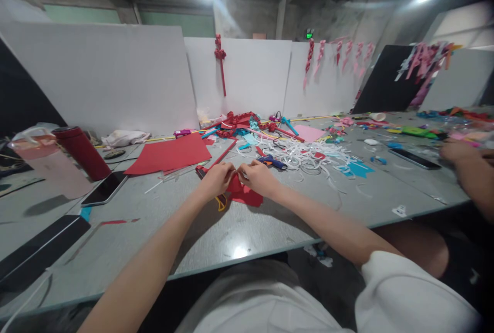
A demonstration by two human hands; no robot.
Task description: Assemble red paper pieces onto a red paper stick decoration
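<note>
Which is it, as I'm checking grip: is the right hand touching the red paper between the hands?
Touching: the head view shows the right hand pinching the red paper.

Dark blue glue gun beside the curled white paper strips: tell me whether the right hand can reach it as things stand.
Probably yes: the dark blue glue gun lies just beyond the right hand, nothing visibly between them, though that hand is occupied with the red paper piece.

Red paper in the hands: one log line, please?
left hand: holding red paper; right hand: holding it; white strips: on table
</note>
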